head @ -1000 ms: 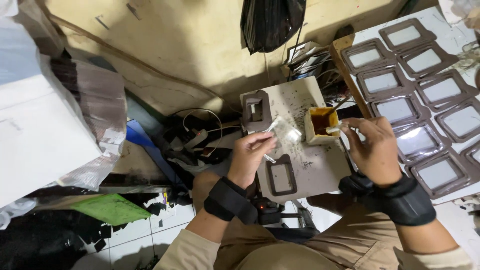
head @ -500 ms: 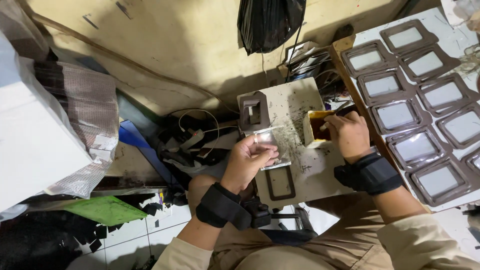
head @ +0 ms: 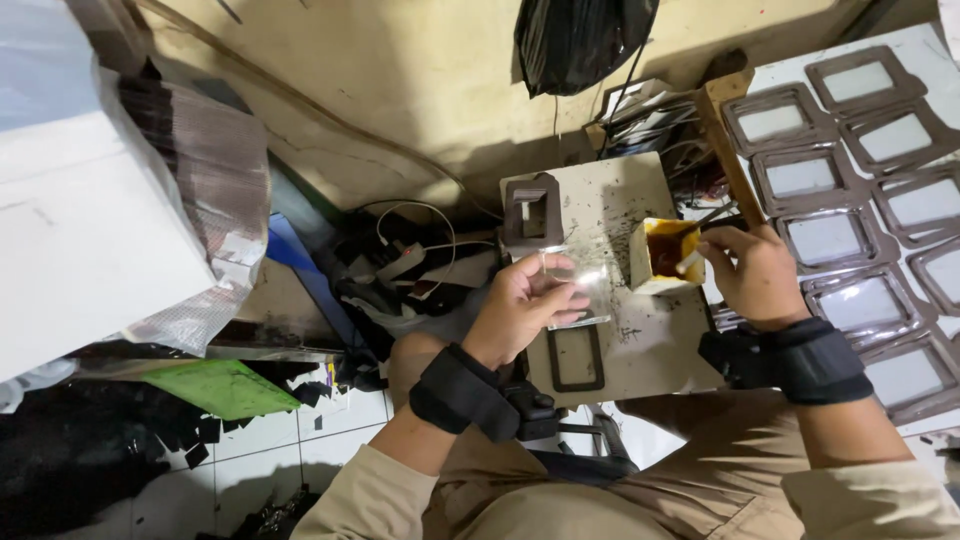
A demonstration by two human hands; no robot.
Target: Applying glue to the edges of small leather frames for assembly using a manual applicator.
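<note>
My left hand (head: 525,305) holds a small clear plastic sheet (head: 583,290) flat above a stained white work board (head: 640,345). My right hand (head: 755,275) grips a thin brush whose tip dips into a small yellow carton of brown glue (head: 662,255) on the board's right edge. A dark frame piece (head: 577,358) lies flat on the board below my left hand. A stack of dark frames (head: 532,210) stands at the board's far left corner. Black bands wrap both wrists.
Several dark frames with clear windows (head: 860,230) lie in rows on a white surface at the right. A black plastic bag (head: 575,40) hangs above. White wrapped bundles (head: 90,200), a green sheet (head: 225,385) and tangled cables (head: 400,265) crowd the left floor.
My right hand has moved from beside the board up to the glue carton, dipping the brush. My left hand has turned the clear sheet flatter and holds it lower over the board.
</note>
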